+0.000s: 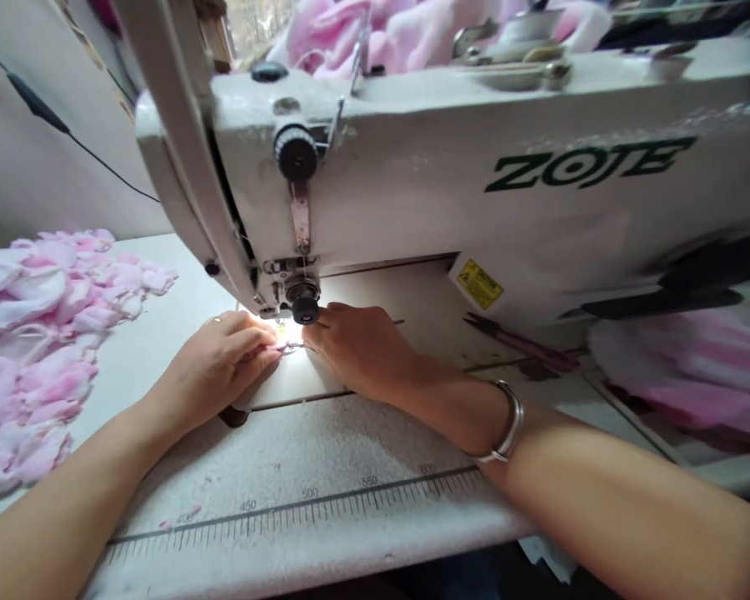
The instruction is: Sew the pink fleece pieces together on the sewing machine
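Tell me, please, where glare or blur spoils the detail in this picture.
Head view: white glare washes out detail between the bare left hand and the bare right hand, beneath the white metal sewing machine; head view, right side: the flat black lever and pink-and-white cloth look smeared; head view, upper right: the green ZOJE lettering reads clearly.

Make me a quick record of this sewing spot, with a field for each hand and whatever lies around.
machine: white sewing machine, green ZOJE lettering
left hand: fingers at the brightly lit spot under the machine's head
right hand: across that spot; silver bracelet on wrist
far left: heap of pink and white cloth
right: scissors lying on the table
front edge: printed ruler
unclear: each hand's exact grip
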Tool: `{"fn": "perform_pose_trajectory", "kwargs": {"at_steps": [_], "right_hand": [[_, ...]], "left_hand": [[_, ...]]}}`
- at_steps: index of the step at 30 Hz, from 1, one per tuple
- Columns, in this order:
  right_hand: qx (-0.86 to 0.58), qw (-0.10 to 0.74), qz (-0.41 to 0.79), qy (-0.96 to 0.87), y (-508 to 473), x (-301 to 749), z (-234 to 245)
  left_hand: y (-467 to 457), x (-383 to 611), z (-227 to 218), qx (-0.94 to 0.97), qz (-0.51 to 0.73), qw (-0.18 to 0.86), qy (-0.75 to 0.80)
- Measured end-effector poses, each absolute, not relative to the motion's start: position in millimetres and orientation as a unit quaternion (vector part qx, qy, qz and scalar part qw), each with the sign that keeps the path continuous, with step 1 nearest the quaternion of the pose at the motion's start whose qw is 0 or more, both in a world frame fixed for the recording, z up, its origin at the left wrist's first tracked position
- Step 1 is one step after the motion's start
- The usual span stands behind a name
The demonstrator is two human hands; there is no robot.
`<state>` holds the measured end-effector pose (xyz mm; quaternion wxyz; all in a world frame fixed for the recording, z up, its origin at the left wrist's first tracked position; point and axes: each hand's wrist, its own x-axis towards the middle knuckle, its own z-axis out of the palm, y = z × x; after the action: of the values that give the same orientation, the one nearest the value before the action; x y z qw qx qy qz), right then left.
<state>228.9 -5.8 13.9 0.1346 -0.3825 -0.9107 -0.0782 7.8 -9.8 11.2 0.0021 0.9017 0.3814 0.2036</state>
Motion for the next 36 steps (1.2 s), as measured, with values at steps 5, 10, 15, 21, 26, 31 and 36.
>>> {"fn": "perform_pose_trajectory", "kwargs": {"at_steps": [5, 10, 15, 21, 26, 31, 36], "right_hand": [[-0.361, 0.127, -0.118, -0.916, -9, 230, 13], [-0.369, 0.103, -0.125, -0.915, -9, 229, 14], [-0.388, 0.095, -0.118, -0.909, -6, 227, 15], [-0.402, 0.089, -0.107, -0.905, -5, 226, 14], [-0.402, 0.108, -0.11, -0.902, -3, 226, 13], [-0.41, 0.114, -0.106, -0.899, -1, 224, 13], [-0.408, 0.105, -0.099, -0.901, 0, 225, 12]], "left_hand": [[-19, 6, 13, 0.923, 0.146, 0.0, 0.356], [-27, 14, 14, 0.916, 0.123, -0.025, 0.381], [-30, 19, 10, 0.906, 0.12, -0.039, 0.403], [-32, 18, 6, 0.89, 0.134, -0.102, 0.423], [-28, 17, 3, 0.898, 0.123, -0.065, 0.418], [-27, 19, 4, 0.901, 0.122, -0.064, 0.412], [-27, 19, 6, 0.903, 0.15, -0.07, 0.398]]}}
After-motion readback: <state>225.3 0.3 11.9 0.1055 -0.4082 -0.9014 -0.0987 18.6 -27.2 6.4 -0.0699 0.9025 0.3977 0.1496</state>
